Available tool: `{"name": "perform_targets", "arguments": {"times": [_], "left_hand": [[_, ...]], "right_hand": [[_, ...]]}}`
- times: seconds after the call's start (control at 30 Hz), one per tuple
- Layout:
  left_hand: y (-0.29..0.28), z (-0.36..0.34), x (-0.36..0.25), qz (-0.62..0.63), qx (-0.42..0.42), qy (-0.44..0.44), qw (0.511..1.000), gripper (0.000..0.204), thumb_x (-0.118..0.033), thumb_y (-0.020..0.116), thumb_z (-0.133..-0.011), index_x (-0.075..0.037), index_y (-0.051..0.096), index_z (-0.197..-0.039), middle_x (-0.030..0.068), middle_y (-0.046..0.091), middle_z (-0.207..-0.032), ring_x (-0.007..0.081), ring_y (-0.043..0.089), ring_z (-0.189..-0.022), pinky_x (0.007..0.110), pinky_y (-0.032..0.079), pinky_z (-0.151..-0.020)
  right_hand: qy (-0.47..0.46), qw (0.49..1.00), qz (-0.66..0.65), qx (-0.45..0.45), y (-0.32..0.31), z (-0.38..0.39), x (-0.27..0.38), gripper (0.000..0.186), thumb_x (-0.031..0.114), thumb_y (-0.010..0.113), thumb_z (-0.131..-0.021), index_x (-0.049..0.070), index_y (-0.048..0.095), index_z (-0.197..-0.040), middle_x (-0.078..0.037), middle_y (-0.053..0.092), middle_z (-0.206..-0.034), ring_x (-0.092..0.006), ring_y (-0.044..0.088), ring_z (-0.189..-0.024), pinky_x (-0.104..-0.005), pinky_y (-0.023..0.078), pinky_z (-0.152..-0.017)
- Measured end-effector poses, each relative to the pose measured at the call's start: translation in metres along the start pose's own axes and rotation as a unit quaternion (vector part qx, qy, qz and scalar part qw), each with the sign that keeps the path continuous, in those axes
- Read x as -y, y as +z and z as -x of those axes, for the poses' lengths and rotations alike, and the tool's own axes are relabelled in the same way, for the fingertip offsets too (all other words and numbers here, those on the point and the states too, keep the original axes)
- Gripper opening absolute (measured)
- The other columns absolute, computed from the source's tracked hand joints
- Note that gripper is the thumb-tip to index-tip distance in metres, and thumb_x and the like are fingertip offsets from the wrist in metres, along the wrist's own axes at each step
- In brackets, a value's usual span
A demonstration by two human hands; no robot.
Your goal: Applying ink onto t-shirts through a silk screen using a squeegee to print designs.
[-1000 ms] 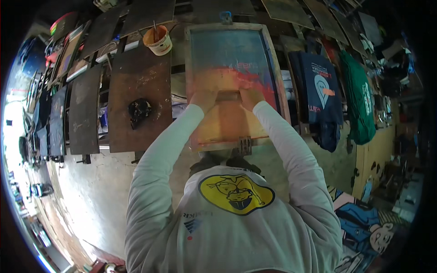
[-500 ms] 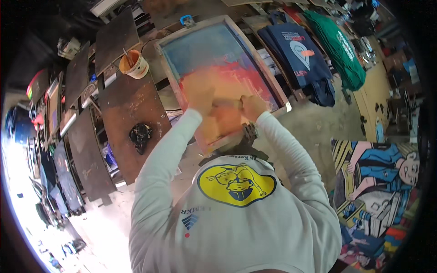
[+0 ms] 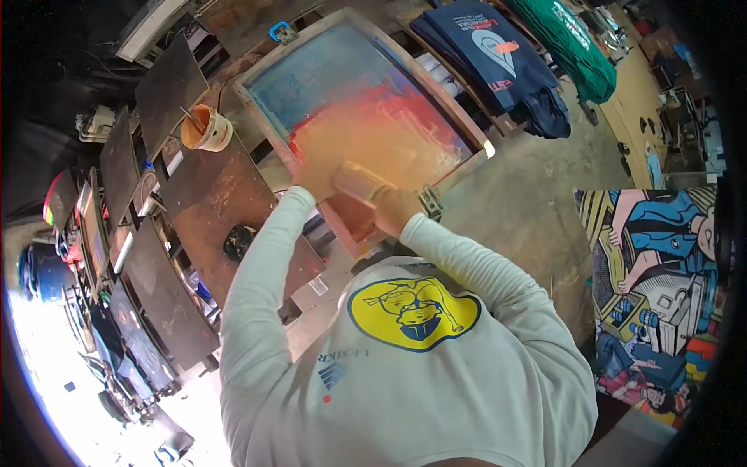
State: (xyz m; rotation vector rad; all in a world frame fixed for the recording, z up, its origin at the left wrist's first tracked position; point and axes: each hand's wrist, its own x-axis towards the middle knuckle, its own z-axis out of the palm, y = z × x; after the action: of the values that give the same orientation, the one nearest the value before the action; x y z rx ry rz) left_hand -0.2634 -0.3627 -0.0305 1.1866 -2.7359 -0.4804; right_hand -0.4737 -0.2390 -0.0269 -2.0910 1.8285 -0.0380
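Note:
A wooden-framed printing screen (image 3: 263,128) lies in front of me, its mesh smeared blue-grey at the far end, red across the middle and orange-tan nearer me. My right hand (image 3: 395,208) is closed on a squeegee (image 3: 358,184), gripping its right end near the screen's close edge. The squeegee slants across the orange-tan ink. My left hand (image 3: 315,175) is at the screen's left side, by the squeegee's other end. Its fingers blend into the ink colour, so their grip cannot be made out. A metal hinge clamp (image 3: 429,202) sits at the near right corner.
An ink-stained white bucket (image 3: 217,134) with a stick in it stands left on a brown board (image 3: 226,187), near a black crumpled thing (image 3: 238,243). Navy tote bags (image 3: 486,58) and green fabric (image 3: 572,48) lie at right. A painted cartoon panel (image 3: 657,288) is lower right.
The squeegee and my right hand have come nearer to me and left, to the screen's close end. My head view has shifted; more orange-tan ink shows over the mesh.

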Motion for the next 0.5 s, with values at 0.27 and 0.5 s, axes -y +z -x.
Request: {"name": "perform_targets", "arguments": {"times": [0.27,0.5], "left_hand": [[-0.054,-0.001,0.012,-0.024,0.131,-0.004,0.991,0.056,-0.045,0.084,-0.066,-0.009,0.06,-0.102,0.0149,0.067,-0.091,0.0392,0.066,-0.083,0.048,0.052,-0.071],[-0.066,-0.083,-0.003,-0.106,0.23,0.095,0.963,0.056,-0.048,0.088,-0.06,-0.006,0.066,-0.09,0.0142,0.07,-0.087,0.0367,0.068,-0.085,0.047,0.052,-0.073]], "right_hand": [[-0.006,0.991,-0.108,0.075,-0.034,0.01,0.036,0.04,0.032,0.061,-0.087,-0.004,0.063,-0.103,-0.023,0.071,-0.087,-0.0389,0.071,-0.081,-0.0469,0.057,-0.074],[-0.018,0.987,-0.159,-0.013,0.004,-0.032,-0.017,0.051,0.043,0.065,-0.086,-0.004,0.053,-0.105,-0.028,0.068,-0.081,-0.0465,0.067,-0.075,-0.055,0.053,-0.069]]}}
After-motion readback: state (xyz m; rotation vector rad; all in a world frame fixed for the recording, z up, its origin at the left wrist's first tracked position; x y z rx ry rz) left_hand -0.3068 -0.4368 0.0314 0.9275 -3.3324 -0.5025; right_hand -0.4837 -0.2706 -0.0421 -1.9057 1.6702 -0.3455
